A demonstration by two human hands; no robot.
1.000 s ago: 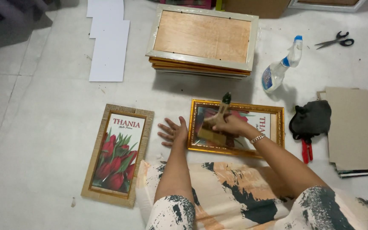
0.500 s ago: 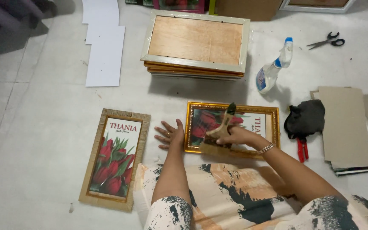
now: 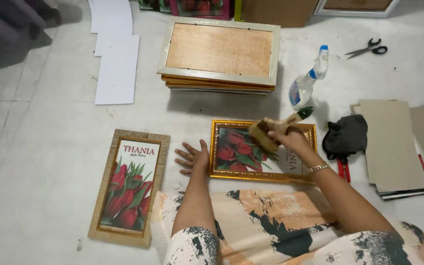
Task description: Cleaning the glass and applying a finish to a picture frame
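Our right hand (image 3: 293, 140), right of centre, is closed around the handle of a wide paintbrush (image 3: 275, 129), whose bristles rest on the glass of the gold-framed tulip picture (image 3: 236, 152). Our left hand (image 3: 192, 157) lies open and flat on the floor, fingers spread, touching that frame's left edge. Lower left of it lies a second tulip picture in a woven tan frame (image 3: 128, 186). At upper centre sits a stack of frames (image 3: 219, 54), backs up. A spray bottle (image 3: 307, 81) stands just right of the stack, with scissors (image 3: 367, 48) at upper right. A dark cloth (image 3: 347, 135) lies right of the gold frame, beside grey cardboard sheets (image 3: 393, 147). White sheets (image 3: 116, 54) occupy the upper left.
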